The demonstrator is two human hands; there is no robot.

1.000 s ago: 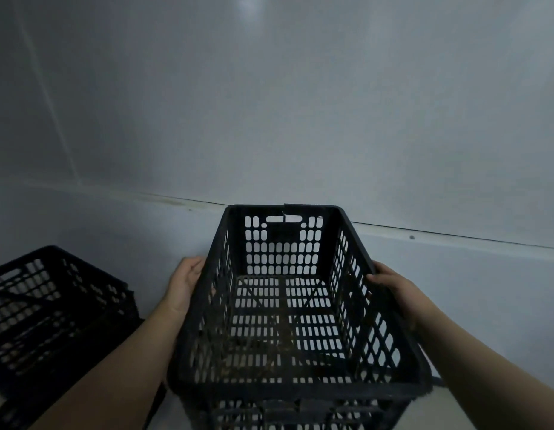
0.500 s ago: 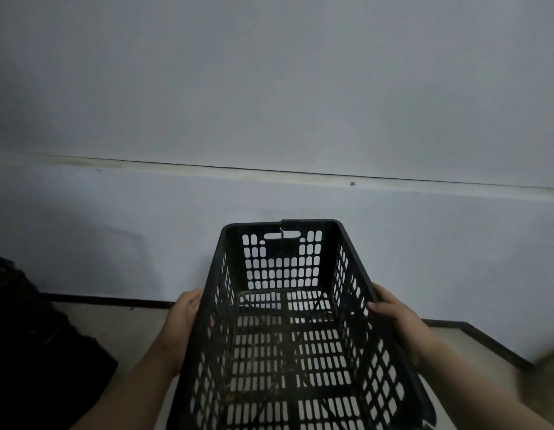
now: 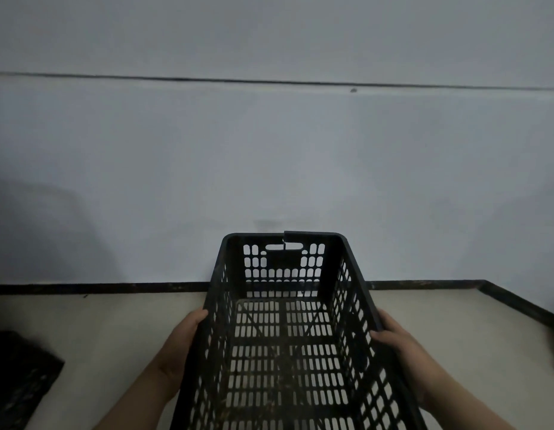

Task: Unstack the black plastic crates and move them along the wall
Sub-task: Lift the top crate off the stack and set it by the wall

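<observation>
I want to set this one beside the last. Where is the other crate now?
In the head view, the other crate sits on the floor at the far left edge, left of the held crate.

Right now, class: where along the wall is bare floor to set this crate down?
Bare floor runs along the baseboard left of the held crate, and right of it toward the corner. Crowded only far left, by a dark object.

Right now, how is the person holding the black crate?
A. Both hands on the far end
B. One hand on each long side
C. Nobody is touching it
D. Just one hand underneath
B: the left hand grips one long side of the black crate and the right hand grips the other.
</observation>
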